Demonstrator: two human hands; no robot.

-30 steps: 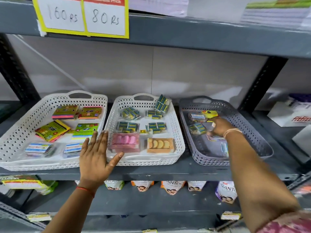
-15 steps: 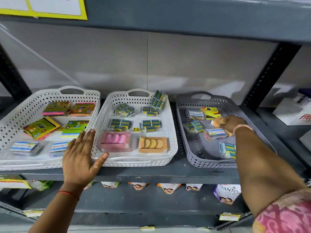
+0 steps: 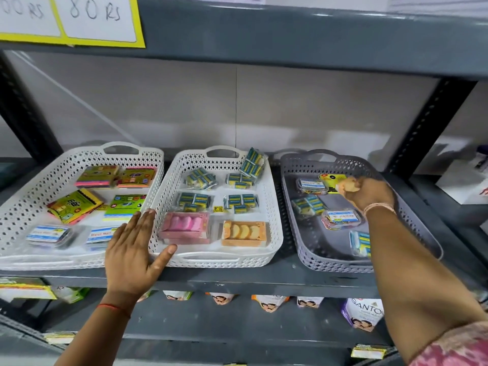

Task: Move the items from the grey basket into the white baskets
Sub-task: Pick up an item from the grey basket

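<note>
Grey metal shelving fills the view, with a pale wall behind and a yellow-edged price sign on the upper shelf edge, reading "80 Rs". Three perforated baskets stand side by side on the middle shelf.

At the left, the first white basket holds colourful flat packs at the back and in the middle, and two clear packs with blue and white labels at the front. The left hand lies flat and open, fingers together and the thumb spread out, over the front where the two white baskets meet; it holds nothing. A red thread is around this wrist.

The second white basket holds several packs of small blue and yellow items at the back, one of them leaning on the back right corner. At its front lie a pink box and, just beside it, an orange box.

At the right, the grey basket still contains a labelled clear pack and a yellow pack at the back, a blue and yellow pack, another labelled clear pack in the middle, and one more blue pack near the front. The right hand is over the back of this basket, closed around a small orange object; I cannot tell what it is. On the lower shelf, pouches stand in a row.
</note>
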